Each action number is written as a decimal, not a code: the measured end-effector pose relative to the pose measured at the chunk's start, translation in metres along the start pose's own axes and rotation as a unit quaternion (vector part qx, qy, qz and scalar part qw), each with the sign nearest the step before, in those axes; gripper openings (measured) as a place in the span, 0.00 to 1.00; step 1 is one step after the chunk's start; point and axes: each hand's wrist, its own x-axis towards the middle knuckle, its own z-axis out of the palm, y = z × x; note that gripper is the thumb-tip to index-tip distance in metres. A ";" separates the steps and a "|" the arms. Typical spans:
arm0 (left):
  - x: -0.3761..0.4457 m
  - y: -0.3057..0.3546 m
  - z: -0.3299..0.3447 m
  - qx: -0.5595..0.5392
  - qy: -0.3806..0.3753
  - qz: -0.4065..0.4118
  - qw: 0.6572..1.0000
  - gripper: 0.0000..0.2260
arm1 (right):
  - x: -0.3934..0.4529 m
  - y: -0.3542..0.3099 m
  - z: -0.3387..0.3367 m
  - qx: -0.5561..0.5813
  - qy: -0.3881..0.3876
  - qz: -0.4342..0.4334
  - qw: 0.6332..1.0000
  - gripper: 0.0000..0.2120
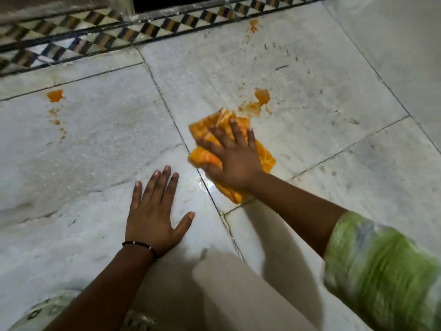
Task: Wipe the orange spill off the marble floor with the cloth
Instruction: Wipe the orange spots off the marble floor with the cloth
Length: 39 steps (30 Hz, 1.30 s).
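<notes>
Down on the marble floor (310, 75), the right hand (235, 156) presses the orange-stained cloth (207, 157) flat-fingered just below the orange spill (261, 97); the left hand (155, 216) rests splayed beside it.

This looks like the inside of a home, seen at floor level; the ground is laid in large pale grey-white marble slabs (298, 68) with thin dark joints between them; along the far edge runs an inlaid border strip of black, tan and white diamond-shaped pieces (100, 37) framed by dark lines, a decorative finish typical of a house or hall floor; beyond it a dark opening (179, 2) beside a pale upright edge suggests a doorway, though little of it shows.
</notes>
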 end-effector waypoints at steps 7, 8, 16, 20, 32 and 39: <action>0.042 0.012 -0.012 -0.022 0.053 0.012 0.998 0.37 | -0.021 0.078 -0.006 0.021 0.034 0.105 0.994 0.34; 0.053 0.018 -0.012 -0.019 0.054 0.023 0.998 0.38 | 0.002 0.074 -0.009 0.037 0.038 0.162 0.985 0.34; 0.128 0.025 -0.008 0.024 0.041 0.010 0.999 0.37 | 0.027 0.055 -0.008 -0.014 0.024 -0.063 0.998 0.32; 0.126 0.027 -0.002 0.038 0.046 0.009 0.998 0.35 | -0.003 0.101 -0.009 -0.004 0.052 -0.002 0.999 0.32; 0.128 0.026 -0.001 0.042 0.037 -0.007 0.998 0.35 | 0.079 0.053 -0.009 -0.015 0.053 -0.058 0.997 0.32; 0.127 0.026 0.001 0.030 0.052 0.007 0.998 0.35 | 0.081 0.139 -0.024 0.007 0.042 0.108 0.993 0.34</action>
